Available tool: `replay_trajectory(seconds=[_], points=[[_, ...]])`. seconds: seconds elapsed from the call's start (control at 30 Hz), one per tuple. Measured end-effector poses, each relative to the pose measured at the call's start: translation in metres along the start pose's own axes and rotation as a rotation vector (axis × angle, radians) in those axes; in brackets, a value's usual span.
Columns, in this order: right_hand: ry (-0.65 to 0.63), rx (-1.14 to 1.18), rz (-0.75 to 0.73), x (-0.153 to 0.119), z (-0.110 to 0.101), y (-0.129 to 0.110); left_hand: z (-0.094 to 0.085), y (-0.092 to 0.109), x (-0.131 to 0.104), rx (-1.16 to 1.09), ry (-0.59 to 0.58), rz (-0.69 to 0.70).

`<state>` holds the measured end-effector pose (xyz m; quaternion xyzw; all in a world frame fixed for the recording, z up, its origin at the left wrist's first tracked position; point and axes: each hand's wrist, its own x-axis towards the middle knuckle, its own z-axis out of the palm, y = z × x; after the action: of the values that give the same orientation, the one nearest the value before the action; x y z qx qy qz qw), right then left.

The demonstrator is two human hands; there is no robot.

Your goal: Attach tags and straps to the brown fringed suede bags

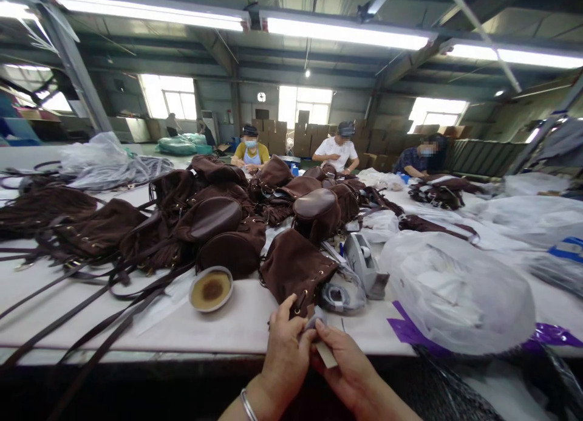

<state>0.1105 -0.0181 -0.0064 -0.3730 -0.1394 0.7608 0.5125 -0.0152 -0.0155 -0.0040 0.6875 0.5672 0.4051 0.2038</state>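
Left hand: our left hand point(286, 348) bends in at the table's near edge, a bracelet point(248, 405) on its wrist; one finger reaches up to the brown bag, while thumb and fingertips pinch a small grey piece point(316, 316).
Right hand: our right hand point(345, 355) meets the left, thumb and curled fingers closed on a pale strip point(326, 354) that slants down between our palms (whether it is joined to the grey piece, we cannot tell).
Brown bag: the brown bag point(294, 264) lies on the white table point(255, 311) just beyond our hands, its metal eyelets towards us.
Dish: left of that bag we have a round dish point(211, 310), yellowish inside with a dark middle.
Right of the bag: a clear packet point(348, 296) with a grey coil lies beside it, and a grey dispenser point(363, 260) stands just behind.
Pile: brown bags point(214, 214) heap up beyond, some with fringes; dark straps point(132, 302) trail to our left.
Plastic: a big translucent sack point(455, 293) bulges on our right, over purple film point(410, 331).
People: across from us are a person in yellow point(252, 152), a person in white point(336, 149) and a person in dark clothing point(412, 158).
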Motion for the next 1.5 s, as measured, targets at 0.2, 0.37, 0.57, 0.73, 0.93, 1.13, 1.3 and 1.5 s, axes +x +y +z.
replay_trajectory(seconds=[0.2,0.37,0.57,0.73,0.93,1.13,1.3,1.5], points=[[0.000,0.067,0.113,-0.010,-0.003,-0.013,-0.002,-0.001,-0.001,0.008,0.023,0.057],[-0.170,-0.182,-0.106,-0.027,-0.025,-0.013,-0.017,0.002,0.011,-0.115,-0.064,-0.104],[-0.400,-1.204,-0.917,-0.025,-0.045,-0.020,-0.028,0.003,0.023,-0.215,-0.134,-0.183],[-0.387,-1.484,-1.139,-0.013,-0.013,-0.051,-0.027,0.004,0.017,-0.143,-0.167,-0.080],[-0.353,-1.360,-0.806,0.001,0.009,-0.061,-0.033,0.003,0.010,-0.048,-0.236,0.024],[-0.210,-1.208,-0.469,0.002,0.010,-0.052,-0.039,-0.001,0.003,-0.094,-0.299,0.041],[-0.243,-1.216,-0.420,0.000,0.014,-0.058,-0.029,0.000,0.001,-0.120,-0.250,-0.043],[-0.499,-1.568,-0.734,-0.003,0.024,-0.081,-0.032,0.004,0.002,-0.155,-0.281,-0.065]])
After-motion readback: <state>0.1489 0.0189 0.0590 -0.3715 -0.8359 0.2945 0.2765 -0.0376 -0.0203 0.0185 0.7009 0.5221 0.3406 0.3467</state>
